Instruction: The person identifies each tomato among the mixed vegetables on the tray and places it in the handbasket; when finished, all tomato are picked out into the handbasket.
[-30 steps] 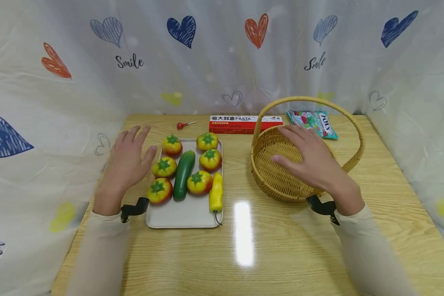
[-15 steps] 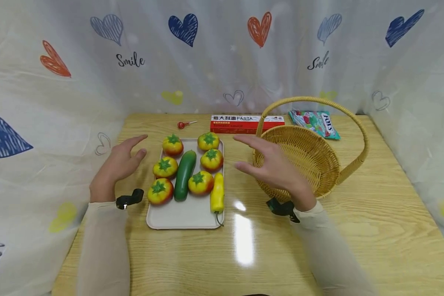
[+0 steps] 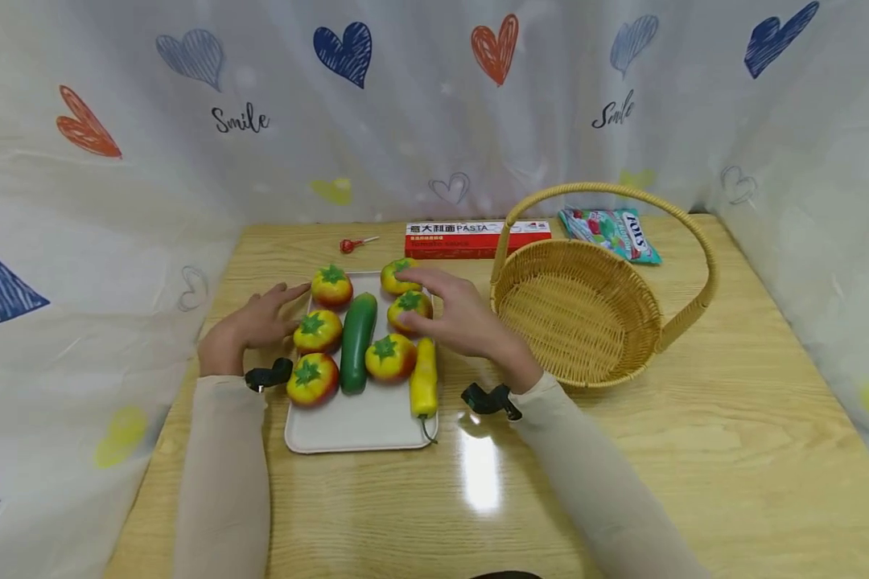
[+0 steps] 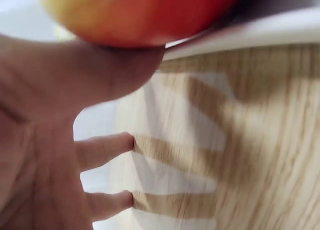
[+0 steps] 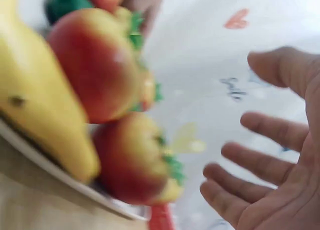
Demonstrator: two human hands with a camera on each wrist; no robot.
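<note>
On a white tray [image 3: 358, 424] lie several round yellow-and-red fruits with green leafy tops, a green cucumber [image 3: 358, 344] and a yellow chili pepper [image 3: 423, 382]. My left hand [image 3: 255, 323] is at the tray's left edge, fingers spread. In the left wrist view, its thumb lies right against the underside of a red-yellow fruit [image 4: 145, 15]. My right hand [image 3: 467, 318] hovers over the tray's right side, thumb and fingers apart, partly covering two fruits. The right wrist view shows its fingers apart from the nearest fruit [image 5: 132, 160], with nothing held.
Right of the tray stands a wicker basket [image 3: 640, 322] with a tall handle. Along the back lie a red lollipop [image 3: 348, 245], a red pasta box [image 3: 449, 241] and a teal candy bag [image 3: 611, 233]. A printed curtain [image 3: 405, 121] encloses the wooden table [image 3: 623, 466].
My right hand has moved left from above the basket to over the tray's right-hand fruits. My left hand has lowered and come in beside the tray's left edge. The fruits stay put.
</note>
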